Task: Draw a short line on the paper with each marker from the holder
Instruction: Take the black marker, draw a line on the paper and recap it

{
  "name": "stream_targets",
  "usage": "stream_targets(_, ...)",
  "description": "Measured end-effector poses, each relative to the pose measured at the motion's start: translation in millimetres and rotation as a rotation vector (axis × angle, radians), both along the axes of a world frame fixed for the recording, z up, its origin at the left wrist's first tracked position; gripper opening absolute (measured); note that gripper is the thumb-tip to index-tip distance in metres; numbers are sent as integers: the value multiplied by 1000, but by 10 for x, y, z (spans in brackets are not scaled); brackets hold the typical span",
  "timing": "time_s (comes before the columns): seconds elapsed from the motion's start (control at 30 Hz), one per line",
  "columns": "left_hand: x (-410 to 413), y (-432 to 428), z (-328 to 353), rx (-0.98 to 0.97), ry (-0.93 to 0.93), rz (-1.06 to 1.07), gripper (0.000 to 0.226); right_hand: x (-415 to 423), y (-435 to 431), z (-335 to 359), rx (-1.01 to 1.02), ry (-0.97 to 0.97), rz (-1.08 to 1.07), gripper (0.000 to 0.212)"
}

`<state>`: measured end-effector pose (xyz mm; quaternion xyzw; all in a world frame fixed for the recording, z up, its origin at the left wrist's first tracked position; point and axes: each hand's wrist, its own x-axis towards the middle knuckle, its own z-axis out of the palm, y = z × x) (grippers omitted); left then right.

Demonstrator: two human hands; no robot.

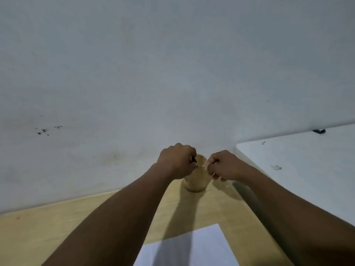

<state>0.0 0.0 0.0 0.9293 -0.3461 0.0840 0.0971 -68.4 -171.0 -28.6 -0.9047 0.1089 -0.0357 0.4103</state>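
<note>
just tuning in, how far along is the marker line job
Done: nothing visible; the paper looks unmarked. In hand: both hands at the holder, left hand closed on a dark marker; right hand closed, contents unclear. Left: apparently all the lines.

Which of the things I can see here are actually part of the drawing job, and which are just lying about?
Part of the job:
- clear holder
- white paper
- left hand, closed on a dark marker
- right hand, closed over the holder; what it grips is unclear

Just lying about:
- white table to the right
- small dark object on it
</note>
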Motion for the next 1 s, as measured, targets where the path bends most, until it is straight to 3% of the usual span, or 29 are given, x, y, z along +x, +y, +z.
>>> stream_targets(0.13, 26, -27, 0, -27, -16, 28, 22, -66, -26, 2, 0, 14, -14, 16)
stream_targets(0.3, -139, 86, 234, -237, 25, 20, 17, -283, 16, 160, 177, 43, -16, 22)
stream_targets(0.47, -430, 410, 584, -580, 135, 6, 10, -558, 471, 306, 760, 144, 44, 59)
stream_targets(0.57, -625, 719, 671, -707, 282, 2, 13, -607, 921, 255, 1126, 91, 39, 76)
stream_targets(0.63, -732, 955, 665, -741, 371, -13, 16, -594, 1222, 199, 1342, -29, -69, 71)
stream_targets(0.77, -850, 1454, 462, -761, 387, 42, 25, -505, 1657, 176, 1547, -168, -179, 32)
stream_targets(1.0, -813, 2265, -119, -1020, 432, 248, 44, -455, 1910, 119, 1403, -198, -1, 23)
